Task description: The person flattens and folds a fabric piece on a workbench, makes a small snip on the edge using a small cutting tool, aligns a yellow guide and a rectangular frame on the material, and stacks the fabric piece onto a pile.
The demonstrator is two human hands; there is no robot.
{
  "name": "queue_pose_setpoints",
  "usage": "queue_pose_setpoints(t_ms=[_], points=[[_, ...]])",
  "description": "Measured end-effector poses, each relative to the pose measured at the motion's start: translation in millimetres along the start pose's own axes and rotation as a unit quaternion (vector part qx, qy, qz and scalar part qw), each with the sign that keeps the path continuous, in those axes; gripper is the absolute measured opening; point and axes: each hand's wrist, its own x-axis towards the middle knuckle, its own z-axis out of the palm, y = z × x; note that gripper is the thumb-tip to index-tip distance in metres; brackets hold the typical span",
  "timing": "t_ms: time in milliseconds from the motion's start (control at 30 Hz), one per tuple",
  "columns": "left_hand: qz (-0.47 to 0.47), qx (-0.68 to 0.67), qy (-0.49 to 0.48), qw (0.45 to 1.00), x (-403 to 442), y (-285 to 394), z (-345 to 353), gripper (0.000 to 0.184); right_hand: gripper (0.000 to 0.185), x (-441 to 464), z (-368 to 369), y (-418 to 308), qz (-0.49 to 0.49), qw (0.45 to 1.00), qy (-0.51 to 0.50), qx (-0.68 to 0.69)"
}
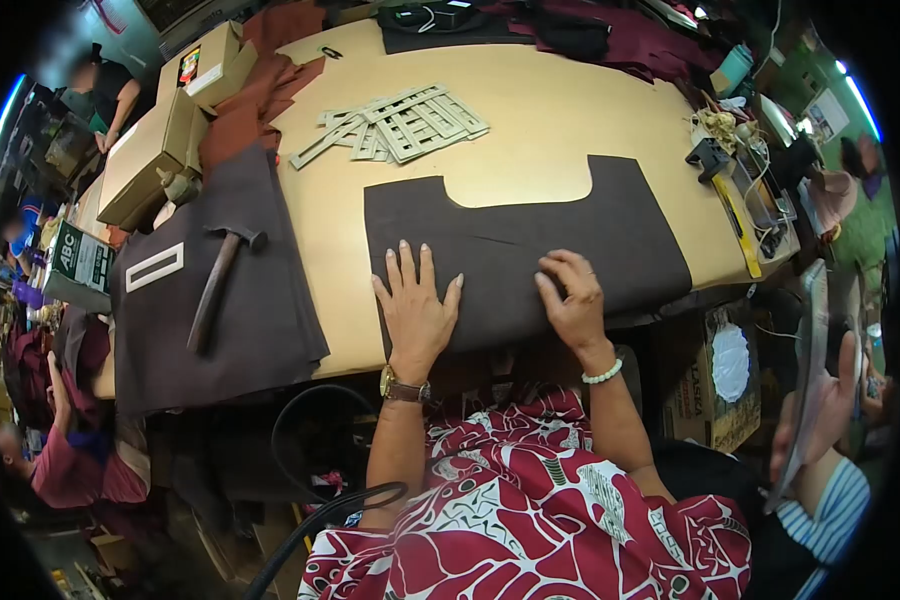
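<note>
A dark brown sheet of leather-like material [500, 290], with a wide notch cut in its far edge, lies flat before me. My left hand [416, 310] rests palm down on its left part, fingers spread. My right hand [575, 300] is over the sheet's middle, fingers curled and thumb close to the index finger. Whatever may be in that pinch is too small or hidden to make out. A thin dark line runs across the sheet between the two hands.
Left of me a hammer [220, 285] and a pale slotted template [155, 268] lie on stacked dark sheets [270, 330]. More templates [400, 125] are piled farther back. Cardboard boxes [150, 155] line the left; a yellow-handled cutter [738, 225] lies right. People are nearby on both sides.
</note>
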Motion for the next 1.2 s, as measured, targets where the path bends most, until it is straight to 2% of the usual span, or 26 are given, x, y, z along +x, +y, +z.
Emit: queue_pose_setpoints(t_ms=[67, 100, 167, 267, 367, 633, 800, 1033, 1067, 1200], points=[[-0.005, -0.009, -0.006, 1.000, -1, 1, 0, 0.061, 0.028, 6, -16, 16, -0.005, 0.993, 0.086, -0.081], [0.003, 0.010, -0.009, 1.000, 1, -5, -6, 0.061, 0.036, 6, -14, 29, 0.021, 0.987, 0.099, -0.123], [0.000, 0.005, -0.008, 1.000, 1, 1, -2, 0.060, 0.050, 8, -32, 63, 0.101, 0.962, 0.077, -0.240], [-0.010, 0.008, -0.036, 0.999, -4, 2, -5, 0.062, 0.062, 13, -51, 79, 0.166, 0.946, -0.002, -0.280], [-0.026, 0.012, -0.059, 0.998, -6, 1, -11, 0.063, 0.065, 11, -53, 75, 0.157, 0.943, -0.040, -0.292], [-0.051, 0.024, -0.064, 0.996, -12, -9, -27, 0.063, 0.066, 28, -55, 79, 0.153, 0.947, -0.027, -0.280], [-0.049, 0.031, -0.075, 0.996, -3, -13, -10, 0.065, 0.068, 35, -53, 91, 0.178, 0.934, -0.080, -0.300], [-0.045, 0.019, -0.075, 0.996, 12, -5, -3, 0.068, 0.069, 46, -62, 110, 0.181, 0.938, -0.056, -0.291], [-0.054, 0.024, -0.070, 0.996, 13, -3, -6, 0.069, 0.068, 44, -64, 116, 0.152, 0.938, -0.035, -0.309], [-0.073, 0.044, -0.083, 0.993, 8, -6, -6, 0.068, 0.067, 34, -67, 122, 0.151, 0.933, -0.047, -0.324]])
